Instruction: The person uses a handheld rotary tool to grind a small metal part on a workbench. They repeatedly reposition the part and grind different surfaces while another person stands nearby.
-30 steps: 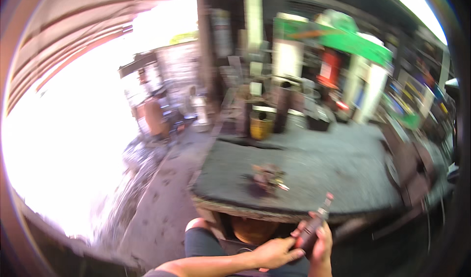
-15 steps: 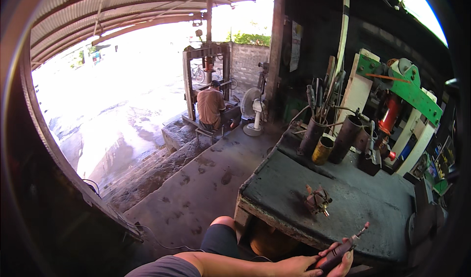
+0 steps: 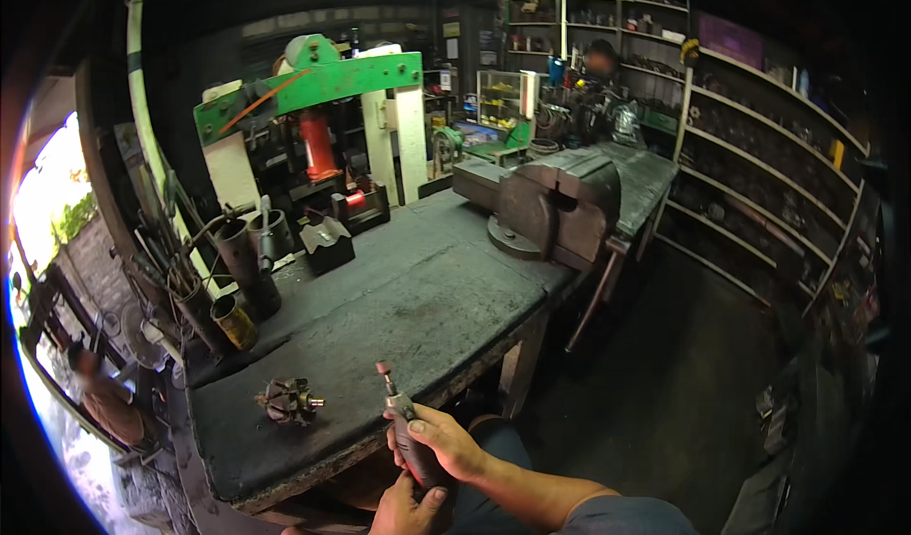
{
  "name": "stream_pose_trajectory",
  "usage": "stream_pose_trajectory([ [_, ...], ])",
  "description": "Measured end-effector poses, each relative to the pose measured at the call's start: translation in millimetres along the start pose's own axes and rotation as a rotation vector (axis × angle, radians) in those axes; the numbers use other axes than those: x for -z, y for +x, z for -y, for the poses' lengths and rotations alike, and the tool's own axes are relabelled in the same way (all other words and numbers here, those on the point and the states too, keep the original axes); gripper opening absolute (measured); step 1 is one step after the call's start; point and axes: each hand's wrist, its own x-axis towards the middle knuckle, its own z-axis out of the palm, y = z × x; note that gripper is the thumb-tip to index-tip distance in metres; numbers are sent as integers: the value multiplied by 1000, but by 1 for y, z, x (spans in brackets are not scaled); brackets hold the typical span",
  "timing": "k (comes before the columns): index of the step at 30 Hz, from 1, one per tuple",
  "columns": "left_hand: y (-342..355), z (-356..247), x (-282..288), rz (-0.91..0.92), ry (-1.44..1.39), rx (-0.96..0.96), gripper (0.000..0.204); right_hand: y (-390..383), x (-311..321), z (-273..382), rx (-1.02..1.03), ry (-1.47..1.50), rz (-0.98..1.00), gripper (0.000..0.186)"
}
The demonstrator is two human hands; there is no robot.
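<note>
Grinder (image 3: 418, 451) sits right of the metal rotor (image 3: 285, 402). From here, my right hand (image 3: 451, 443) curls snugly around its front, my left hand (image 3: 408, 508) around its rear. I'd grip steadily, pink tip (image 3: 383, 369) clear of both hands.

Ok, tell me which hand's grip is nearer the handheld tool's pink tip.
Right. The right hand's grip is around the body of the handheld tool, behind the pink tip; the left hand's grip is at the tool's rear end, farther from the tip.
</note>
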Motion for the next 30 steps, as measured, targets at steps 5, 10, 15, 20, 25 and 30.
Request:
stream_pose_trajectory([
  [5, 1, -4, 5, -6, 74, -50, 79, 6, 1, 6, -122, 2, 36, 64],
  [10, -3, -4, 6, 13, 79, -1, 79, 8, 3, 6, -123, 8, 82, 63],
  [15, 0, -4, 7, -22, 82, -57, 76, 11, 0, 2, -120, 9, 72, 61],
  [20, 1, -5, 8, -31, 67, -96, 73, 5, 1, 7, -79, 11, 74, 66],
  [25, 3, -19, 9, 17, 153, -45, 64, -4, 12, 1, -16, 52, 48, 74],
  [30, 19, -29, 39, 59, 284, -106, 45, -5, 26, -3, 76, 255, 21, 74],
])
